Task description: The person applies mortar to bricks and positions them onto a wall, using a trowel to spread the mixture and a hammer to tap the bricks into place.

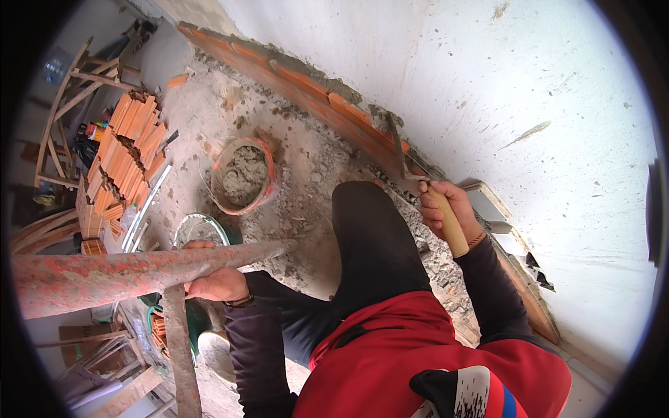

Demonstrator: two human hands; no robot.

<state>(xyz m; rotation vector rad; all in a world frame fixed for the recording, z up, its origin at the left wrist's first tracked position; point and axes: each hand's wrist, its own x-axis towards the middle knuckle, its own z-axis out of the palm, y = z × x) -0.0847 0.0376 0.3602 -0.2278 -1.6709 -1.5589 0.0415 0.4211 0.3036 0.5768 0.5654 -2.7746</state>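
My right hand (461,207) is closed around the wooden handle of a trowel (449,221). The trowel's metal blade (396,145) lies at the top of a low row of orange bricks (300,87) along the white wall, where grey mortar (380,115) shows. To the left, my left hand (217,284) grips a thick, worn red metal pole (125,273), close to where a narrower grey bar (178,348) meets it. Part of that hand is hidden behind the pole.
An orange bucket of mortar (272,187) stands on the rubble-strewn floor ahead. Stacked orange bricks (125,150) and a wooden frame (64,115) are at the left. Green buckets (198,324) sit below the pole. The white wall (543,111) bounds the right side.
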